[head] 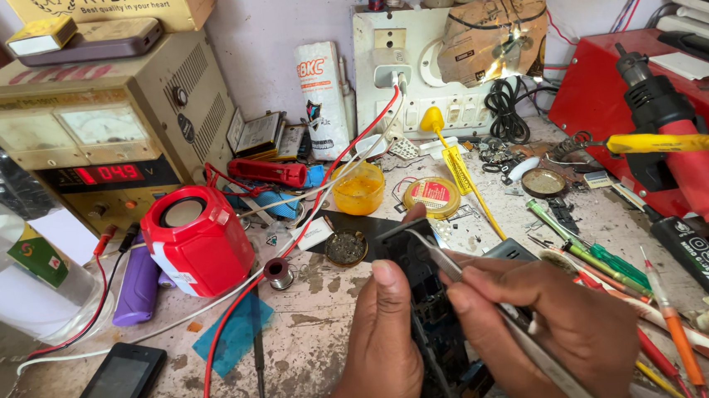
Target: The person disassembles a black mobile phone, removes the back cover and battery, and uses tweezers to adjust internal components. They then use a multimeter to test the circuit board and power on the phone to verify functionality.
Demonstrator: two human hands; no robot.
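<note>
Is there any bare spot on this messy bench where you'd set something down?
The barest patch lies on the bench top, between the red speaker, the blue scrap and the left hand, crossed only by a red wire. A smaller strip lies beside the black phone. Right of the right hand, screwdrivers and the red hot-air tool crowd everything.

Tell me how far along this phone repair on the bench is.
Done: the phone is already opened, its insides bare, and the power supply display is lit. In hand: the left hand steadies the phone while the right hand works tweezers into its upper end. Left: the phone is not closed up; no cover can be made out. The screwdrivers lie unused at right.
</note>
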